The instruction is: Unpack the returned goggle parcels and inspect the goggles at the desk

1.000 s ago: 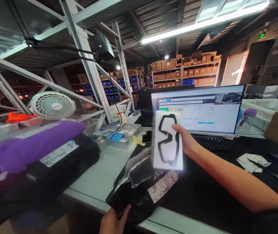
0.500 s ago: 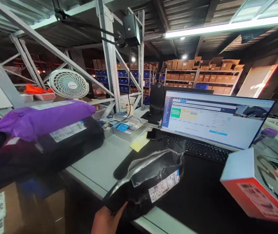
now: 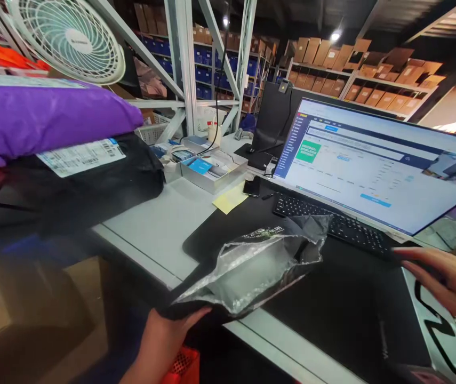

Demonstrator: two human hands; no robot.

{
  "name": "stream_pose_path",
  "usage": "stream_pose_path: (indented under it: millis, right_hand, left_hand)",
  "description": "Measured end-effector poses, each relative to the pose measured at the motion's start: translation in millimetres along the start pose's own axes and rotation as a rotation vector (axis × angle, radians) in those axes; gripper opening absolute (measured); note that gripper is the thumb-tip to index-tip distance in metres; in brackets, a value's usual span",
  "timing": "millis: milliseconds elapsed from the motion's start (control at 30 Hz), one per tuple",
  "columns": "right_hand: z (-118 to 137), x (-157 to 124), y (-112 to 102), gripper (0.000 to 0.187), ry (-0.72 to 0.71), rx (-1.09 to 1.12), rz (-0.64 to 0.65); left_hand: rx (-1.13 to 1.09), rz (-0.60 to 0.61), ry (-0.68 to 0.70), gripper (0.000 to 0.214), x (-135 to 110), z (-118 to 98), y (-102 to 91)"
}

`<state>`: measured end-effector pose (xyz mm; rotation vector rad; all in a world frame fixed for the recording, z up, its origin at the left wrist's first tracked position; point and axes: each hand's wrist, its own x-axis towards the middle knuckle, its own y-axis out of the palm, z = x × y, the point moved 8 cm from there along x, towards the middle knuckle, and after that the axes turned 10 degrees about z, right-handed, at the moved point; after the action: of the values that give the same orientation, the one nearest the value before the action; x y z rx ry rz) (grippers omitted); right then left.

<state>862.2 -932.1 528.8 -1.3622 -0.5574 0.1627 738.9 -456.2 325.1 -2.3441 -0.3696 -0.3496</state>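
My left hand [image 3: 166, 330] grips the lower left edge of a black plastic mailer bag [image 3: 212, 290], thumb on top. The bag's mouth gapes, showing its pale grey inside. It lies over the desk's front edge and the black desk mat [image 3: 319, 314]. At the right, my right hand [image 3: 447, 282] is stretched out with fingers apart, over the top end of a box [image 3: 447, 336] with a light face and black curved graphics. Whether the fingertips touch the box I cannot tell. The box's right part is cut off by the frame.
A monitor [image 3: 372, 165] and keyboard [image 3: 332, 224] stand behind the bag. A phone [image 3: 252, 186], yellow paper [image 3: 230, 197] and open grey box [image 3: 215, 176] lie mid-desk. Packed purple [image 3: 52, 117] and black [image 3: 132, 165] bags are stacked left, near a fan [image 3: 68, 40]. Cardboard [image 3: 84, 298] is lower left.
The box in my right hand has gone down at the right edge, and the fingers have spread. My left hand has tilted the mailer bag, so its mouth gapes wider. The view has shifted downward.
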Motion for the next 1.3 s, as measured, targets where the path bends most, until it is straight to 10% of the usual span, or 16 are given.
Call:
stream_pose_path:
  millis: [133, 267, 367, 500, 967, 1067, 1200, 1300]
  right_hand:
    - [176, 44, 47, 0.044, -0.626, 0.162, 0.399]
    - [248, 82, 110, 0.059, -0.854, -0.003, 0.513]
    - [250, 94, 140, 0.107, -0.869, -0.146, 0.453]
    - [237, 93, 158, 0.118, -0.725, -0.23, 0.483]
    - [243, 111, 154, 0.08, -0.583, -0.148, 0.477]
    - [244, 104, 155, 0.025, -0.663, -0.232, 0.512]
    - [240, 95, 108, 0.018, -0.73, -0.008, 0.179]
    - [203, 97, 41, 0.017, -0.512, 0.37, -0.258]
  left_hand:
    - [0.002, -0.047, -0.025, 0.062, -3, 7, 0.8]
    - [0.089, 0.122, -0.012, 0.054, 1, -4, 10.5]
    - [0.192, 0.221, -0.027, 0.044, 1, -11, 15.0]
    - [0.237, 0.241, 0.006, 0.075, -3, -12, 17.6]
    - [0.274, 0.405, -0.15, 0.05, 4, -16, 18.8]
    - [0.286, 0.427, -0.184, 0.037, 4, -14, 20.3]
    - [0.278, 0.435, -0.18, 0.022, 4, -12, 22.9]
    - [0.282, 0.383, -0.15, 0.017, 3, -9, 22.6]
